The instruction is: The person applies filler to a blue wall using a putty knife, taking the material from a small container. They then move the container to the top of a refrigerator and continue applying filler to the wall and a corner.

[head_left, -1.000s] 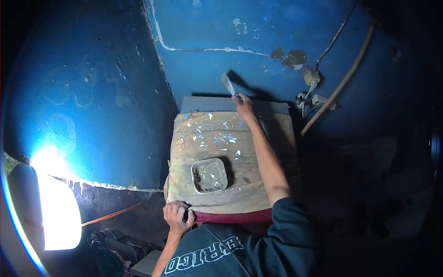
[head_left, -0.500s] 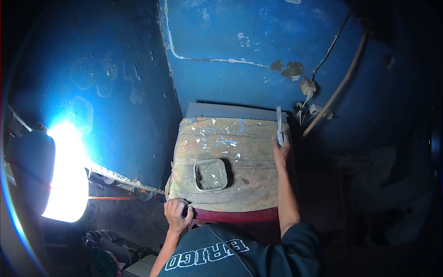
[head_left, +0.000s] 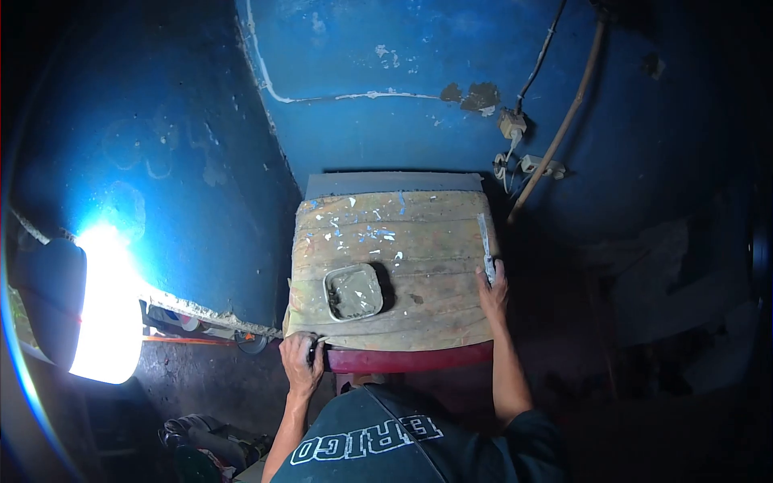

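A cloth-covered table (head_left: 435,314) stands before me, with white and blue flakes scattered over its far half. On the cloth, left of centre, sits a square tub (head_left: 353,291) of grey paste. My right hand (head_left: 493,290) is closed round the handle of a putty knife (head_left: 485,241) at the table's right edge, its blade pointing away from me. At the near left corner, my left hand (head_left: 302,361) is curled around a small dark object at the cloth's edge; I cannot make out what it is.
A glaring lamp (head_left: 109,306) stands at the left. Behind the table rises a blue wall (head_left: 354,48) with a power socket (head_left: 511,123), a power strip (head_left: 542,167) and a slanting pole (head_left: 564,125). Bundled items lie on the floor at lower left.
The view has shifted, so the table appears slightly higher and further left. My right hand has come nearer to me with the putty knife, along the table's right edge.
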### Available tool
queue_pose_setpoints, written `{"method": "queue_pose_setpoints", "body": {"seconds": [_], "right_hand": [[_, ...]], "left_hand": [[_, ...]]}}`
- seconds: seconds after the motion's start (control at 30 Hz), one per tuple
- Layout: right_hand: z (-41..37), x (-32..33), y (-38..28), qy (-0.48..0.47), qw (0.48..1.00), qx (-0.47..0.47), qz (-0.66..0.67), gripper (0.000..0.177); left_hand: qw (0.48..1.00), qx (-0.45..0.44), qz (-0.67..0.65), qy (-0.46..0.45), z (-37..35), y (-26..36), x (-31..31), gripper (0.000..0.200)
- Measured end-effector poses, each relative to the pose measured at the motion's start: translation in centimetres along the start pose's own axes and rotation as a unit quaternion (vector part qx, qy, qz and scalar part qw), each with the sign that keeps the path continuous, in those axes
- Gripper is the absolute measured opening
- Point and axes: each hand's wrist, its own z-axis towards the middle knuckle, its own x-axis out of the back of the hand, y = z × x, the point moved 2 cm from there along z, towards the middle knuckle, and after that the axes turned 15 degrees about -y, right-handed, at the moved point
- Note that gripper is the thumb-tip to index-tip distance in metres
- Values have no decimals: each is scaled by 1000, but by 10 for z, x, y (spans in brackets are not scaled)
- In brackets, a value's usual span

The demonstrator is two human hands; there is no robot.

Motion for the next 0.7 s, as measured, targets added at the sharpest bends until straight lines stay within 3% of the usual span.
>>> {"method": "queue_pose_setpoints", "body": {"seconds": [0.2, 0.33, 0.4, 0.53, 0.7], "right_hand": [[-5, -24, 14, -35, 998, 52, -10, 59], [-19, -22, 17, -57, 998, 23, 15, 58], [-26, -24, 18, -39, 999, -8, 31, 57], [-31, -29, 24, 16, 999, 20, 43, 52], [-31, -28, 19, 18, 999, 12, 44, 51]], "left_hand": [[1000, -10, -3, 25, -8, 9, 21, 22], [1000, 15, 6, 20, -24, 15, 17, 24], [1000, 26, -8, 15, -27, 14, 14, 24], [999, 35, -16, 2, -24, 13, 18, 23], [999, 38, -31, 15, -15, 6, 15, 19]]}}
